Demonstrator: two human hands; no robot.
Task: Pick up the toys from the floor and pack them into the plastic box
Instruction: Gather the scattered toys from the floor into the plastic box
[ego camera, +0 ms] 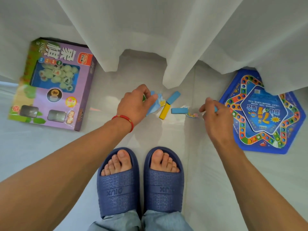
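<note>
Small toys lie on the pale floor ahead of my feet: a yellow block [164,111], a blue block [173,97] beyond it, another blue block [179,110] to its right, and a small colourful piece [192,115]. My left hand [136,104], with a red bracelet, holds small pieces with curled fingers; a green bit and a light blue flat piece [156,104] show at its fingers. My right hand [212,112] grips a small blue piece [216,108] just right of the blocks. No plastic box is in view.
A purple chess-set box [55,84] lies on the floor at the left. A blue star-patterned game board [263,114] lies at the right. White curtains [166,39] hang over the far floor. My feet in navy slippers [141,180] stand near the blocks.
</note>
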